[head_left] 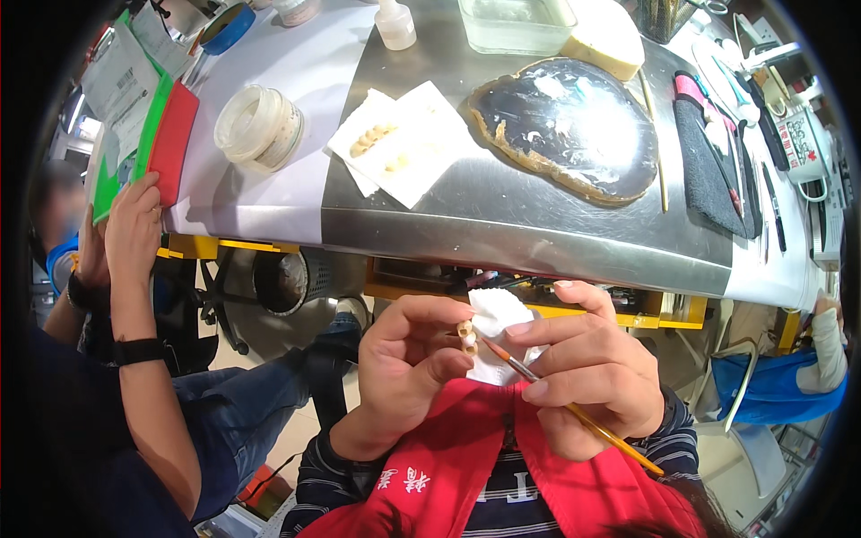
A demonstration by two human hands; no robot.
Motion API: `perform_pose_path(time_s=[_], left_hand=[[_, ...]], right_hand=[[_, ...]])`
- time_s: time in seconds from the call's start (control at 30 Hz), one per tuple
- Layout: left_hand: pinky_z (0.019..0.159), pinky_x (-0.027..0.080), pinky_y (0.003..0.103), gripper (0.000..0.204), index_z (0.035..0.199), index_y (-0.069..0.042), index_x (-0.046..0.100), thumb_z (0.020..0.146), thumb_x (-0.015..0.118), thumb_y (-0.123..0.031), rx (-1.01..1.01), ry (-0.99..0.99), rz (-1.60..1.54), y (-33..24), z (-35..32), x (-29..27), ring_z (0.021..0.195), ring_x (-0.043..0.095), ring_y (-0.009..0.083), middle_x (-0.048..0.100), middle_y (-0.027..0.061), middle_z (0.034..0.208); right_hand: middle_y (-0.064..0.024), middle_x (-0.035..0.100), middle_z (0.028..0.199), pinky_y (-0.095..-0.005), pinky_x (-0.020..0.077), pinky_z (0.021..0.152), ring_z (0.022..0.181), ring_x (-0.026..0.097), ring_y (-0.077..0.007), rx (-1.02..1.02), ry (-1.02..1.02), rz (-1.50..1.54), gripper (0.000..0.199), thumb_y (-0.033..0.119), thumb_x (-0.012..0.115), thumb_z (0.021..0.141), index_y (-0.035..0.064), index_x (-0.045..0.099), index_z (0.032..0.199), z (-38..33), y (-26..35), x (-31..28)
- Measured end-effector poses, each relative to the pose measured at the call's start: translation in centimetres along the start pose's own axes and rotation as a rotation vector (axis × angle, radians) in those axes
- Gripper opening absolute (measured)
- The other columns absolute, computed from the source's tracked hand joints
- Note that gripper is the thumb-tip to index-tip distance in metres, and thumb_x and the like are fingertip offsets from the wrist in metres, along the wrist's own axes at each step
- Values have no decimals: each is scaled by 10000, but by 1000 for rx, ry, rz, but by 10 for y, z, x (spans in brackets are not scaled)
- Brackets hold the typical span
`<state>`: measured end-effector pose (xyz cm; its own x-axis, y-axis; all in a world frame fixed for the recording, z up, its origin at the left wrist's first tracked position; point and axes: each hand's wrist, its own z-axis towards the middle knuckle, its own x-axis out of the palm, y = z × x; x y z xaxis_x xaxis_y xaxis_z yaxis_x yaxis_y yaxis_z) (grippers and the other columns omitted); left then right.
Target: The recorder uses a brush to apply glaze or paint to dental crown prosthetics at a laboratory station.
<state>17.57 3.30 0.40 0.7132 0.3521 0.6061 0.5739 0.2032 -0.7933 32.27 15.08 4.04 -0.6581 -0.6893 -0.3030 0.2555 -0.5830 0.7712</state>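
Over my lap, in front of the bench edge, my left hand pinches a short row of tooth-coloured dental crowns between thumb and fingers. My right hand grips a thin paintbrush with a yellow-orange handle, its tip at or very close to the crowns; contact cannot be made out. A crumpled white tissue is also between the right fingers, just behind the crowns. On the bench beyond, more tooth-coloured pieces lie on a folded white tissue. Right of them sits a dark, glossy stone slab with white smears.
An open jar, a dropper bottle, a glass dish and a yellow sponge stand on the bench. Tools lie on a grey cloth at right. At left, another person's hands hold a red-and-green folder.
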Motion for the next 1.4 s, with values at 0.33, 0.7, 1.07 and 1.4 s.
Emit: perform_pose_path(time_s=[0.33,0.7,1.07,1.4], left_hand=[[818,502,294,382,1099,26,528,782,674,-128,-70,36,-115,0,3,2,905,620,165,625,124,1018],[843,484,278,386,1124,27,527,791,661,-112,-87,38,-132,0,2,1,920,607,141,623,114,1033],[833,485,272,387,1123,28,527,796,659,-130,-81,57,-111,-1,3,0,911,602,133,625,110,1019],[818,496,274,377,1128,31,517,811,644,-129,-87,62,-133,-1,3,3,912,606,146,621,120,1013]], right_hand=[[-28,571,727,-443,354,942,846,651,-228,-16,13,-78,253,3,658,576,76,640,817,4,-1,-2],[-7,602,755,-445,356,942,848,649,-213,-8,43,-105,239,18,668,586,92,651,813,6,-1,-3],[-12,598,765,-445,335,961,857,644,-213,4,65,-98,224,36,669,608,98,659,823,7,-1,-4],[-12,595,748,-449,337,958,851,645,-214,-12,60,-84,229,41,674,604,101,659,825,6,-3,-6]])
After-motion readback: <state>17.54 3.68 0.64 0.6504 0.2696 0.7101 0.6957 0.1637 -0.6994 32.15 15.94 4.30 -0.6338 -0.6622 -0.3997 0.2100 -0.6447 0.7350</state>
